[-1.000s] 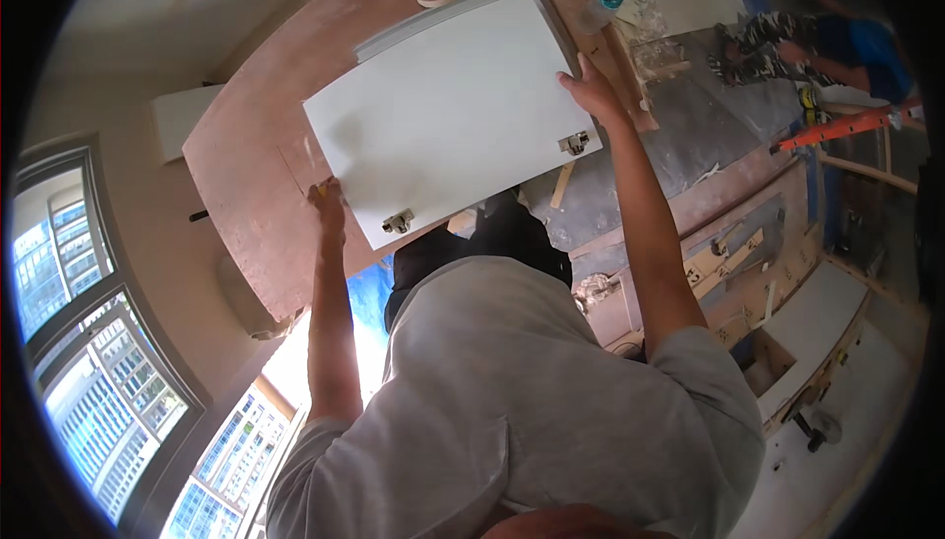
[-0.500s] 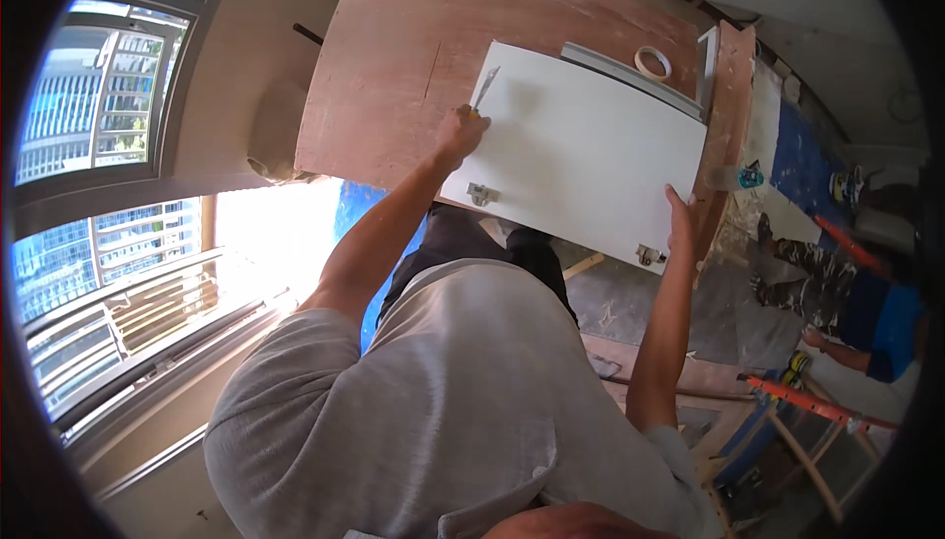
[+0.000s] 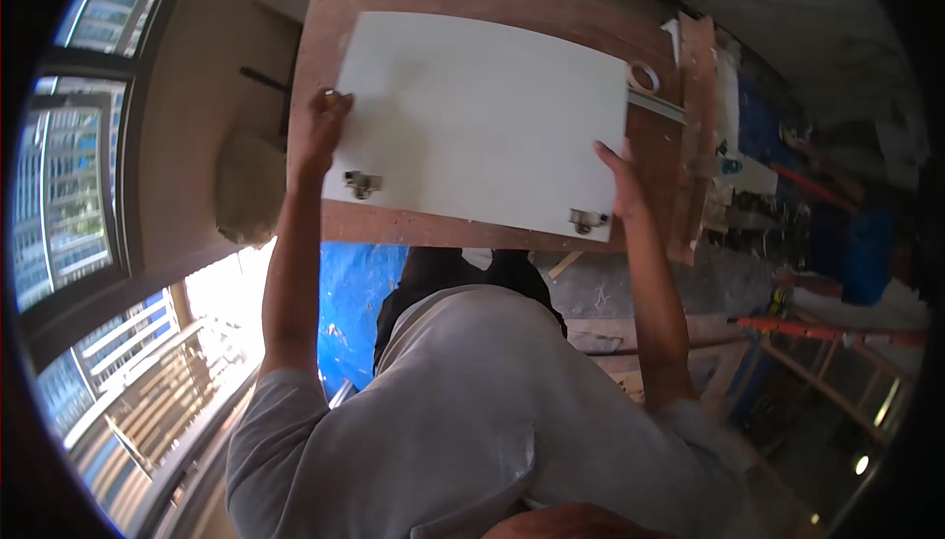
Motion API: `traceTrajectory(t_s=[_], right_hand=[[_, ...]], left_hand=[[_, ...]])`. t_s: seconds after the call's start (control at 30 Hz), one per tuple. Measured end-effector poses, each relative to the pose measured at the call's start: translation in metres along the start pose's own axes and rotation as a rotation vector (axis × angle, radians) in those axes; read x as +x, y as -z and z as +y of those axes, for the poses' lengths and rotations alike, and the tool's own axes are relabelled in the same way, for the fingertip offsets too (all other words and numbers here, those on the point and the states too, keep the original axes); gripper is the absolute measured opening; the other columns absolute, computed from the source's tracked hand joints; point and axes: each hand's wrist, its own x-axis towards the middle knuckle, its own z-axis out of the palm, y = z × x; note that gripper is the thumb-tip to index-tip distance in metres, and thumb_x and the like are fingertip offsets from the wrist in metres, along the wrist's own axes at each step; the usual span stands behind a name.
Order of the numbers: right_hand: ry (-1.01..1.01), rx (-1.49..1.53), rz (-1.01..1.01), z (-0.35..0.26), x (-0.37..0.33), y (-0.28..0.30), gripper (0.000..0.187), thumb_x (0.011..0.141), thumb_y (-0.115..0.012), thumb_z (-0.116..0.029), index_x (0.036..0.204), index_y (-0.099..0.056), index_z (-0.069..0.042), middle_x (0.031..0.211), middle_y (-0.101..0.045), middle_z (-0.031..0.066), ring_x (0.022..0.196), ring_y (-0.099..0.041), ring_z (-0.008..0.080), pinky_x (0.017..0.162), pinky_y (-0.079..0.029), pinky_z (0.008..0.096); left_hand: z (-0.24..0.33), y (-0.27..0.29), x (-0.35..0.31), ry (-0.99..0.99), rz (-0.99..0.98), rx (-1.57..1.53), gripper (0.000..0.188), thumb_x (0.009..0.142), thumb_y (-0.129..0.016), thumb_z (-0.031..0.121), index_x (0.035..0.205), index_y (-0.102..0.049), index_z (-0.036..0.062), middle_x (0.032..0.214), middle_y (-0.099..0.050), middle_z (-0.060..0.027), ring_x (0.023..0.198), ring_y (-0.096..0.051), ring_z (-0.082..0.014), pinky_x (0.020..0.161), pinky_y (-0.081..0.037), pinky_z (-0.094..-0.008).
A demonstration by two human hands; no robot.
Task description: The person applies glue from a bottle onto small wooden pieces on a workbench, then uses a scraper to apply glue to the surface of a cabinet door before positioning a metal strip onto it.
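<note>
- The person holds a flat white cabinet door [image 3: 477, 121] over a brown plywood worktop [image 3: 492, 229], 1 hand at each short side.
- The left hand [image 3: 320, 126] is closed around the door's left edge, fingers wrapped over the top near the worktop's left edge.
- The right hand [image 3: 622, 185] presses against the door's right edge with the thumb up along it; whether the fingers curl underneath I cannot tell.
- The door covers most of the worktop. Its near long edge runs just inside the worktop's near edge, leaving a strip of bare plywood showing.
- 2 metal hinges sit on that near edge: the left hinge [image 3: 361, 183] beside the left forearm, the right hinge [image 3: 587, 220] just beside the right hand.
- A roll of tape [image 3: 645, 76] and a pale metal rail [image 3: 658, 106] lie near the worktop's far right corner, close to the door's corner.
- To handle this well, I would judge that the door should stay level, both hands sharing the weight, so that no corner digs into the plywood.
- The right corner wants watching: it could catch the rail or the tape roll if the panel slides that way.
- Fingers at the edges could get pinched if the door is lowered flat, so a slow touchdown looks wise.
- The hinges stick up on the top face, so nothing should drag over them.
- A blue tarpaulin [image 3: 354, 293] covers the floor below the near edge.
</note>
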Motion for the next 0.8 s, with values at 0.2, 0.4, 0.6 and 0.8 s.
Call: traceTrajectory(t_s=[0.2,0.4,0.6,0.8], right_hand=[[0.12,-0.244,0.115,0.036,0.069,-0.197,0.062,0.079,-0.079,-0.021,0.127,-0.052,0.009,0.122,-0.063,0.0231,0.112,-0.062,0.0314,0.097,-0.049,0.0398],[0.04,-0.433,0.138,0.063,0.114,-0.252,0.071,0.078,-0.082,-0.026,0.128,-0.047,0.011,0.13,-0.055,0.0268,0.12,-0.057,0.0322,0.099,-0.049,0.0416],[0.189,-0.706,0.324,0.106,0.139,-0.264,0.075,0.077,-0.083,-0.027,0.129,-0.047,0.013,0.121,-0.061,0.0281,0.113,-0.062,0.035,0.1,-0.048,0.0407],[0.153,-0.702,-0.064,0.059,0.113,-0.206,0.083,0.082,-0.079,-0.029,0.144,-0.04,0.009,0.133,-0.059,0.0278,0.122,-0.06,0.0356,0.105,-0.046,0.042]], left_hand=[[-0.064,0.189,0.114,0.018,0.19,0.189,0.027,0.089,-0.074,0.035,0.095,-0.063,0.011,0.082,-0.051,0.0055,0.075,-0.041,-0.0082,0.064,-0.036,-0.029],[-0.1,0.24,0.192,0.0,0.159,0.206,0.024,0.09,-0.073,0.033,0.093,-0.06,0.0126,0.077,-0.045,0.0066,0.068,-0.036,-0.0061,0.058,-0.032,-0.0278],[-0.128,0.23,0.21,0.038,0.175,0.139,0.021,0.09,-0.073,0.03,0.094,-0.061,0.0128,0.072,-0.041,0.0078,0.06,-0.035,-0.0045,0.052,-0.029,-0.0261],[-0.155,0.235,0.21,0.126,0.155,0.123,0.018,0.094,-0.069,0.027,0.099,-0.063,0.0114,0.072,-0.044,0.006,0.063,-0.04,-0.006,0.056,-0.033,-0.0271]])
